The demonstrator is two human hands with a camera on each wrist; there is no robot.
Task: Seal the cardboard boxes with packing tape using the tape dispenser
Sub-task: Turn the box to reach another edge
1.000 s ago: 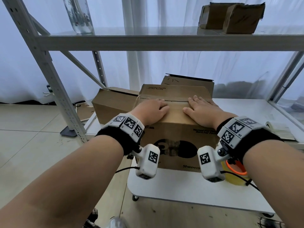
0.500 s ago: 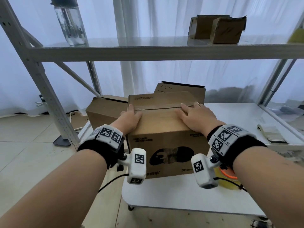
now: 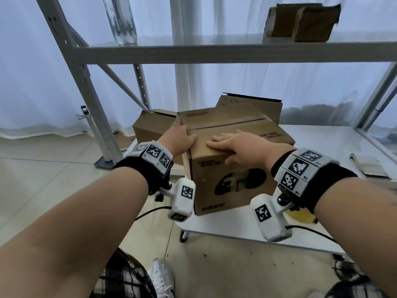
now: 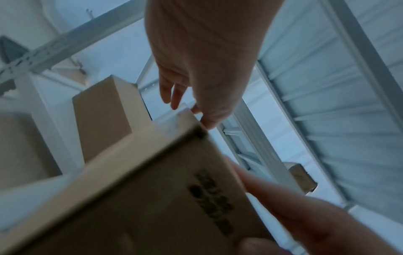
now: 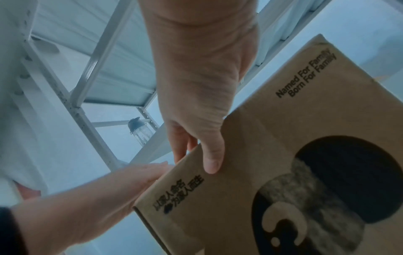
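A brown cardboard box (image 3: 236, 190) with a black round logo stands on the white table (image 3: 236, 229), its flaps down and a seam across the top. My left hand (image 3: 180, 136) lies on the box's upper left edge, thumb on top and fingers down the side. My right hand (image 3: 238, 147) rests flat on the top near the front left corner, its thumb over the front face. The right wrist view shows the same thumb (image 5: 210, 155) on the printed face. A yellow and orange tape dispenser (image 3: 303, 216) sits on the table behind my right wrist, mostly hidden.
Two more cardboard boxes (image 3: 154, 125) (image 3: 253, 106) stand behind the front one. A metal shelf (image 3: 214, 52) overhead carries a clear bottle (image 3: 120, 18) and small boxes (image 3: 300, 22). A shelf upright (image 3: 81, 82) stands to the left. A notebook (image 3: 369, 166) lies at the right.
The box has turned a little, its front left corner now nearer me. My left hand slid from the top to the left edge. My right hand moved left across the top.
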